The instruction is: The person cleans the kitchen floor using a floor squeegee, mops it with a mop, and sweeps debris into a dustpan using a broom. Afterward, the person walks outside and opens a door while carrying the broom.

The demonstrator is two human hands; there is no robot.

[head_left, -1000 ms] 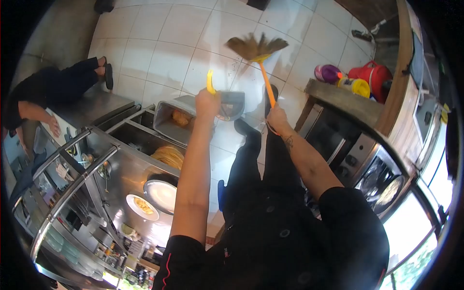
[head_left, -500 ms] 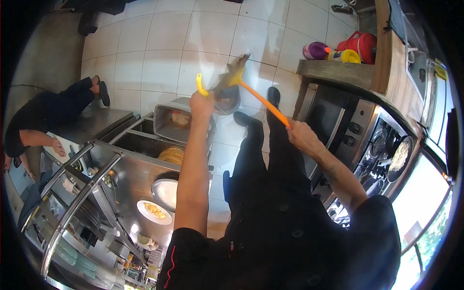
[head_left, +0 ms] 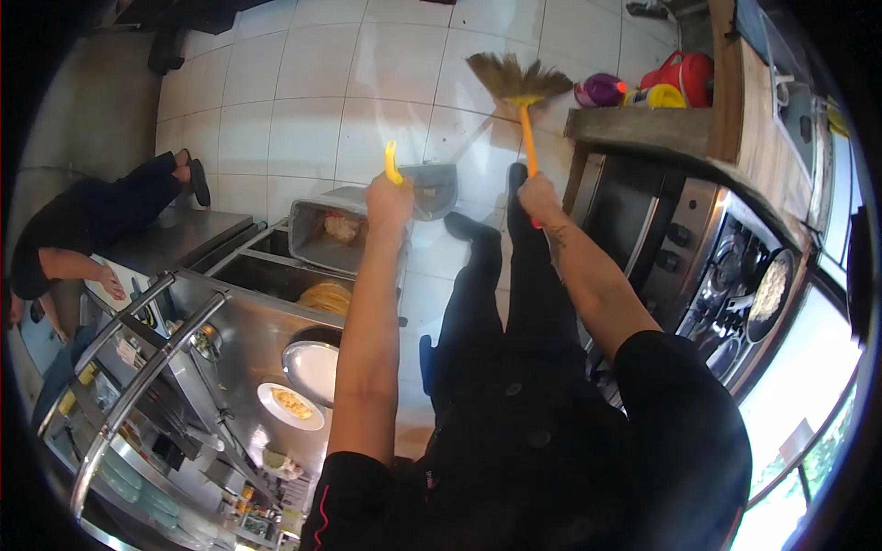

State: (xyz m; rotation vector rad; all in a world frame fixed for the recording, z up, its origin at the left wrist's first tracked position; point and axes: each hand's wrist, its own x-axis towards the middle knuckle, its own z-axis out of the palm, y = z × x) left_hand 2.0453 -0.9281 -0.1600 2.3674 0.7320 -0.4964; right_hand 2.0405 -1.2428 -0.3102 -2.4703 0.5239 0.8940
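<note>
My left hand (head_left: pixel 390 200) is closed around the yellow handle (head_left: pixel 392 163) of a grey dustpan (head_left: pixel 432 191), whose pan lies by the floor just right of the hand. Some small debris shows in the pan. My right hand (head_left: pixel 538 196) grips the orange stick of a broom (head_left: pixel 519 81). The broom's brown bristles are fanned out over the white tiles, up and right of the dustpan and near the purple bottle (head_left: pixel 599 91). A grey bin (head_left: pixel 317 230) with something brownish inside stands left of my left forearm.
At the left, a co-worker (head_left: pixel 92 216) reaches over a counter. A steel counter (head_left: pixel 243 354) holds plates of food. On the right are a stove (head_left: pixel 703 266) with a pan (head_left: pixel 770 296) and a ledge (head_left: pixel 643 129) beside a red container (head_left: pixel 684 78).
The broom swung left over the dustpan, then back up and right, away from it. My right hand moved with it. My left hand kept its hold on the dustpan handle.
</note>
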